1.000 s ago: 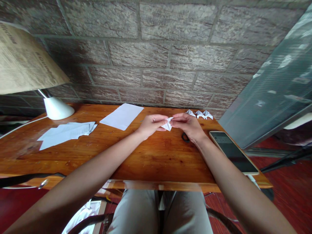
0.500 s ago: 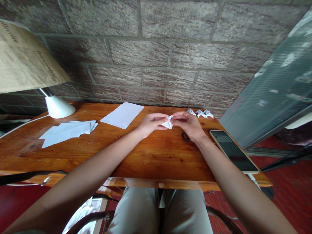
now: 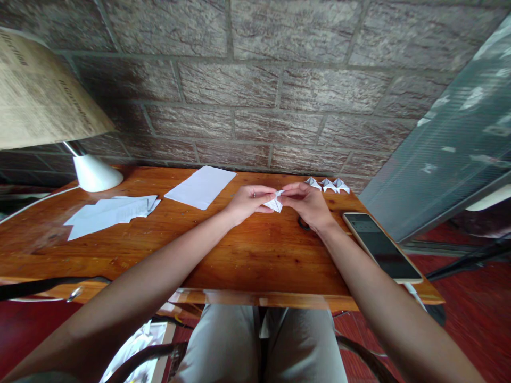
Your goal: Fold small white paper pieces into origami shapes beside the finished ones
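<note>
A small piece of folded white paper [image 3: 274, 202] is pinched between my two hands, just above the middle of the wooden table. My left hand [image 3: 248, 204] grips its left side between thumb and fingers; a ring shows on one finger. On the opposite side, the thumb and forefinger of my right hand [image 3: 305, 203] hold the upper right edge. My fingertips cover parts of the folds. Behind my right hand stand three folded paper shapes [image 3: 329, 185] in a row. A dark ring-shaped object [image 3: 303, 223] lies partly hidden under that hand.
White sheets [image 3: 200, 187] lie at the back, left of centre. Loose paper pieces [image 3: 112, 213] overlap at the left, near a lamp [image 3: 96, 174]. A phone [image 3: 381, 246] with a cable rests by the right edge of the table [image 3: 255, 266]. A brick wall [image 3: 255, 127] rises behind.
Almost nothing differs. The folded paper's top edge looks slightly lower between my fingers, and both hands keep their place.
</note>
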The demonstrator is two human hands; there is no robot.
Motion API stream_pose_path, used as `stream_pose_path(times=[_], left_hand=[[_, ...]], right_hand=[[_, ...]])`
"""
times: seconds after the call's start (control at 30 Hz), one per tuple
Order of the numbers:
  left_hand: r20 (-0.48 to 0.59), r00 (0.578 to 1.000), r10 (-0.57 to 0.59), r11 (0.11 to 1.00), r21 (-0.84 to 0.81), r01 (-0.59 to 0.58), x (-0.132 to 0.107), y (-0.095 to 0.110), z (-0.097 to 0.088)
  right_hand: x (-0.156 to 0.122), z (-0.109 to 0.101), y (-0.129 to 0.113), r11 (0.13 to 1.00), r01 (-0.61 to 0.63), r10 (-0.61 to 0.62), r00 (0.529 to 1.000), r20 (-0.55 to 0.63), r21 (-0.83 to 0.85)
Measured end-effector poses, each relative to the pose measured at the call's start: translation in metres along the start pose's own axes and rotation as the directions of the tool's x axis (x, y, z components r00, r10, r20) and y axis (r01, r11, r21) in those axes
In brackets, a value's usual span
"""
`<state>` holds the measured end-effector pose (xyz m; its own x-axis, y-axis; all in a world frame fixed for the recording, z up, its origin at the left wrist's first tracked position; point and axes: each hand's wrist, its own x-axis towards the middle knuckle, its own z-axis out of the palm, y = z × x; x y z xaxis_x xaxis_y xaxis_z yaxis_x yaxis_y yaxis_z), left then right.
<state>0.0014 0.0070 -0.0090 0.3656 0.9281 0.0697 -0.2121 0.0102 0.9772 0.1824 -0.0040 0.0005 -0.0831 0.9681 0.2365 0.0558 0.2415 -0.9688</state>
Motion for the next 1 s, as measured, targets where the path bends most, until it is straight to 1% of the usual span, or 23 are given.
stream_pose_path(times=[0.17,0.27,0.33,0.37,0.47,0.53,0.6,0.73,0.8,0.87,0.93,1.0], left_hand=[[0.002,1.0,-0.021,1.0,-0.023,0.021,0.0025,0.0001,-0.0021],[-0.027,0.999,-0.032,0.998,-0.064,0.03,0.0031,0.002,-0.002],[-0.057,0.998,-0.031,0.994,-0.109,0.025,0.0035,0.0033,-0.0018],[-0.064,0.998,-0.026,0.99,-0.138,0.017,0.0036,0.0038,-0.0018],[-0.055,0.998,-0.006,0.974,-0.228,-0.007,0.0041,0.0045,-0.0018],[-0.048,0.999,-0.004,0.969,-0.247,-0.008,0.0044,0.0042,-0.0017],[-0.065,0.998,-0.009,0.977,-0.214,-0.005,0.0049,0.0038,-0.0014],[-0.118,0.993,0.008,0.992,-0.123,-0.023,0.0058,0.0039,-0.0012],[-0.098,0.995,0.02,0.994,-0.106,-0.03,0.0056,0.0045,-0.001],[-0.053,0.998,0.021,0.995,-0.091,-0.025,0.005,0.005,-0.0005],[-0.014,1.0,0.016,0.997,-0.079,-0.017,0.0045,0.0048,-0.0002],[-0.001,1.0,0.019,0.997,-0.076,-0.019,0.0044,0.0039,-0.0002]], right_hand=[[0.002,-0.0005,0.0008,0.998,0.066,-0.066,0.998,0.015,-0.014],[0.0022,-0.0015,-0.0003,0.996,0.067,-0.07,0.996,-0.057,-0.05],[0.001,-0.0015,-0.0016,0.999,0.008,-0.013,0.995,-0.098,-0.051],[0.0,-0.0011,-0.0022,0.999,-0.036,0.034,0.995,-0.09,-0.028],[-0.0028,0.001,-0.0034,0.981,-0.172,0.171,0.985,0.019,0.092],[-0.0034,0.0022,-0.0033,0.967,-0.212,0.202,0.976,0.078,0.141],[-0.0029,0.0025,-0.0029,0.969,-0.204,0.192,0.977,0.09,0.142],[-0.001,0.0009,-0.0033,0.986,-0.14,0.134,0.989,0.066,0.093],[-0.0009,0.0001,-0.0045,0.991,-0.106,0.101,0.993,0.064,0.077],[-0.0012,-0.0003,-0.0057,0.994,-0.088,0.083,0.994,0.071,0.07],[-0.0016,-0.0005,-0.0064,0.993,-0.095,0.089,0.992,0.084,0.072],[-0.0018,-0.0006,-0.0062,0.99,-0.118,0.11,0.989,0.098,0.078]])
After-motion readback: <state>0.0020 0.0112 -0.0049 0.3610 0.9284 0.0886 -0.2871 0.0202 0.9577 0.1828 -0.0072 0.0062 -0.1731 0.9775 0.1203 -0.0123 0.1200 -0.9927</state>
